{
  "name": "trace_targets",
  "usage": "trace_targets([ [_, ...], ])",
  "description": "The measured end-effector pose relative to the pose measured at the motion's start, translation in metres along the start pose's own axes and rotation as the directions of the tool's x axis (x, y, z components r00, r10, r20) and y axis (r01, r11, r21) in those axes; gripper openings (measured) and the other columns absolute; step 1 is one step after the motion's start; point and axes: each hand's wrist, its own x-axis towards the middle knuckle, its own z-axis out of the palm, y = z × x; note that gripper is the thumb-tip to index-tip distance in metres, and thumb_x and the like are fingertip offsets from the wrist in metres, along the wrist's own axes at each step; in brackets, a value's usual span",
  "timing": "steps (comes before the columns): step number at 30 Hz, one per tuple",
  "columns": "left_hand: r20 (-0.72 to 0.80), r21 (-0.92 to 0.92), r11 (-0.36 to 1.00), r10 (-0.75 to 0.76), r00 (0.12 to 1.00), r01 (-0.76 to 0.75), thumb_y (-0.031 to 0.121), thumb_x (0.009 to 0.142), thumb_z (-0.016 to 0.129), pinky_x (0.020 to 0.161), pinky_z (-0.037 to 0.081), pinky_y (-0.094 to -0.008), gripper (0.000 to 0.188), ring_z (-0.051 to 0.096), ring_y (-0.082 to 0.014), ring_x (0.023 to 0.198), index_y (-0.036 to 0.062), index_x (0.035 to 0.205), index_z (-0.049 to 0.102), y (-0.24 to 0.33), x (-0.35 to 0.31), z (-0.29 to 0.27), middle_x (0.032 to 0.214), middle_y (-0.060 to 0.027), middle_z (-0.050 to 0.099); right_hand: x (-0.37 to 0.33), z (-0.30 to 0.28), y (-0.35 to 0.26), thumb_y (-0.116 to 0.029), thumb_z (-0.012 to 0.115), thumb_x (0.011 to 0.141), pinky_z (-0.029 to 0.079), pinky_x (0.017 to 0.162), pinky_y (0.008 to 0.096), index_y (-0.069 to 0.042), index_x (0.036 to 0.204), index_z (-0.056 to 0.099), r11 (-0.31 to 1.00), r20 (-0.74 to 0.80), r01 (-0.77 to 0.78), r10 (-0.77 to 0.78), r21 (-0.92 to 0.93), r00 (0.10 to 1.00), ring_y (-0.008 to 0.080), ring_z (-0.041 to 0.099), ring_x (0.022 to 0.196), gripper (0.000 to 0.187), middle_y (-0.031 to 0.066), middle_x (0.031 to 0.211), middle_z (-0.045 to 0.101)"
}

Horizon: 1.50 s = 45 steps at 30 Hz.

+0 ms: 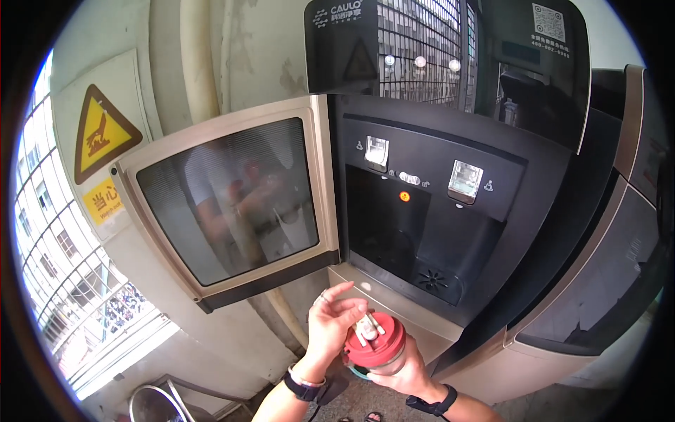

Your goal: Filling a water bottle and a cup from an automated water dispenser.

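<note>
A clear cup (391, 365) with a red lid (389, 346) is upright but slightly tilted in front of me. My right hand (406, 374) wraps around its side from the right. White fittings (368, 328) stand on top of the lid. My left hand (336, 316) is over the lid's left edge, its fingers spread and its thumb at or very near the white fittings. Whether the thumb presses on them I cannot tell. Just beyond my hands is a black water dispenser (436, 162) with two silver push taps and a drip grate (433, 280).
The dispenser's framed glass door (232, 204) stands swung out to the left. A yellow warning sign (103, 133) is on the wall beside a barred window (53, 246). Another bronze-and-grey machine (590, 274) is at the right. A round metal basin (156, 406) sits low at the left.
</note>
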Motion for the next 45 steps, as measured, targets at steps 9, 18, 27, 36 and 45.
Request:
trace_targets([
  [9, 0.491, -0.018, 0.971, 0.217, 0.844, -0.238, 0.026, 0.051, 0.088, 0.110, 0.019, -0.0385, 0.124, 0.022, -0.0239, 0.135, 0.0058, 0.144, 0.008, -0.025, 0.005, 0.001, 0.145, -0.0139, 0.021, 0.039, -0.013, 0.014, -0.029, 0.083, 0.064, 0.044, 0.090, 0.0381, 0.003, 0.126, 0.031, 0.973, -0.085, -0.040, 0.060, 0.226, 0.995, 0.0277, 0.053, 0.108, 0.087, 0.0192, 0.119, 0.049],
  [18, 0.201, 0.161, 0.947, 0.245, 0.948, -0.278, 0.022, 0.058, 0.087, 0.102, 0.036, -0.0376, 0.099, 0.044, -0.0229, 0.119, 0.0009, 0.135, 0.028, -0.015, 0.021, -0.016, 0.128, -0.0127, 0.043, 0.084, -0.045, -0.023, -0.030, 0.076, 0.072, 0.047, 0.085, 0.0352, 0.001, 0.133, 0.030, 0.964, 0.263, 0.081, -0.011, -0.254, 0.965, 0.0224, 0.056, 0.099, 0.083, 0.0164, 0.116, 0.051],
  [27, 0.237, 0.643, 0.666, 0.296, 0.925, -0.378, 0.024, 0.056, 0.086, 0.092, 0.044, -0.0322, 0.096, 0.058, -0.0202, 0.100, -0.0021, 0.131, 0.032, 0.048, 0.097, 0.003, 0.107, -0.0127, 0.059, 0.221, -0.065, -0.095, -0.009, 0.050, 0.079, 0.051, 0.053, 0.0370, 0.002, 0.136, 0.033, 0.234, 0.125, 0.178, -0.222, -0.956, 0.967, 0.0247, 0.063, 0.065, 0.060, 0.0116, 0.071, 0.061],
  [36, 0.204, 0.810, 0.498, 0.255, 0.945, -0.310, 0.029, 0.055, 0.082, 0.089, 0.045, -0.0316, 0.097, 0.059, -0.0258, 0.100, -0.0028, 0.131, 0.032, 0.054, 0.119, 0.017, 0.108, -0.0169, 0.059, 0.231, -0.061, -0.112, -0.006, 0.053, 0.071, 0.050, 0.045, 0.0334, 0.008, 0.130, 0.039, -0.025, 0.243, 0.242, -0.136, -0.970, 0.960, 0.0239, 0.061, 0.048, 0.062, 0.0139, 0.057, 0.060],
  [45, 0.244, 0.859, 0.388, 0.262, 0.934, -0.333, 0.031, 0.053, 0.082, 0.088, 0.045, -0.0341, 0.099, 0.058, -0.0305, 0.103, 0.0005, 0.132, 0.032, 0.059, 0.112, 0.022, 0.110, -0.0183, 0.059, 0.234, -0.063, -0.114, -0.005, 0.052, 0.071, 0.052, 0.051, 0.0369, 0.008, 0.130, 0.039, 0.009, 0.274, 0.278, -0.139, -0.961, 0.952, 0.0293, 0.063, 0.054, 0.062, 0.0211, 0.066, 0.061],
])
